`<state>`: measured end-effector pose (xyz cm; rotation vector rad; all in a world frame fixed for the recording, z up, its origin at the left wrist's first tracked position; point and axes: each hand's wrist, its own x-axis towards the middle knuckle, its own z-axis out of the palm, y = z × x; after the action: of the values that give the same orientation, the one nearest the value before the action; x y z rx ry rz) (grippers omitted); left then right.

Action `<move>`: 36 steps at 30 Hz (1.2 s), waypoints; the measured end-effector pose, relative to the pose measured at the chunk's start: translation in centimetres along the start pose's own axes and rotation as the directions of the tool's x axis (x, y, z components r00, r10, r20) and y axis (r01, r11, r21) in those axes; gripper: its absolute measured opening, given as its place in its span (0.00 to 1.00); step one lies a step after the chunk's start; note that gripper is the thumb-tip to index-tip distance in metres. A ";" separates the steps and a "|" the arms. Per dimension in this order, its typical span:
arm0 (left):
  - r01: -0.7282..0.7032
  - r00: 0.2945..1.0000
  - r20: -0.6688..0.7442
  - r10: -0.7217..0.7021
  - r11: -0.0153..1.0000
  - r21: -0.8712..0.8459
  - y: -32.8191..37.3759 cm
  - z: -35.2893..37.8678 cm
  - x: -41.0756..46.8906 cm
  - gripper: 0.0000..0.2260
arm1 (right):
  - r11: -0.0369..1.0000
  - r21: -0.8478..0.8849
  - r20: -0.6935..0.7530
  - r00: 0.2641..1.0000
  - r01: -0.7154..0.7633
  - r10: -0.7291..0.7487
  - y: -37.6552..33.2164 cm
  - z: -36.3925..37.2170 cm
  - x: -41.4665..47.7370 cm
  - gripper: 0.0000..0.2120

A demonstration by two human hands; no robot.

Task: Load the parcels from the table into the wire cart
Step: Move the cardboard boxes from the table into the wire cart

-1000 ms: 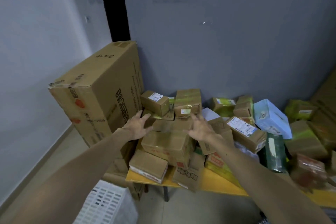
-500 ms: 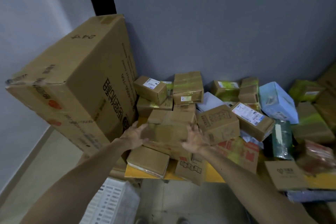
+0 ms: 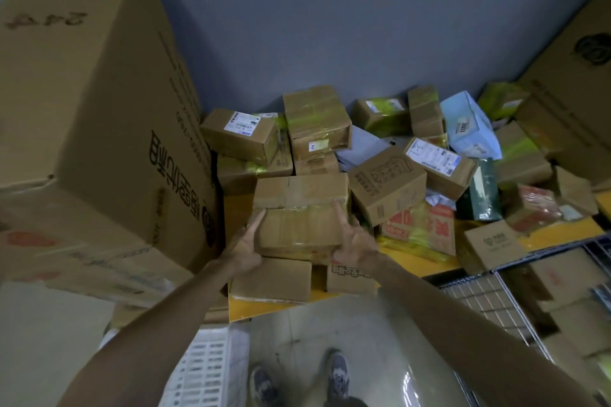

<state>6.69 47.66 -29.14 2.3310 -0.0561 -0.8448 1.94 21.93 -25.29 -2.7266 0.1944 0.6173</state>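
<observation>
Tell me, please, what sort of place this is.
Probably a parcel sorting or pickup room: a yellow table piled with taped, labelled cardboard parcels, a wire cart beside it holding more boxes, and a huge carton at the left.

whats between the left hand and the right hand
A tape-wrapped brown parcel, pressed at its sides by the left hand and the right hand; the head view shows it.
</observation>
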 end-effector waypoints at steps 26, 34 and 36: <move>0.041 0.980 -0.191 -0.058 0.995 -0.091 5.4 -4.3 -2.8 0.51 | 0.958 0.267 -0.043 0.994 0.105 -0.097 -0.6 -2.3 0.3 0.56; 0.031 0.951 -0.307 -0.037 0.999 -0.024 8.2 -6.0 -6.0 0.55 | 0.924 0.311 -0.078 0.975 0.220 -0.206 -0.7 -5.8 -0.9 0.56; 0.014 0.939 -0.344 -0.017 1.000 -0.009 9.1 -6.2 -6.9 0.54 | 0.917 0.314 -0.107 0.969 0.246 -0.223 -0.6 -6.7 -1.3 0.55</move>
<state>6.42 45.69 -16.34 2.4412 0.1146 -0.4321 3.54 20.19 -18.83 -2.4029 -0.0165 0.3831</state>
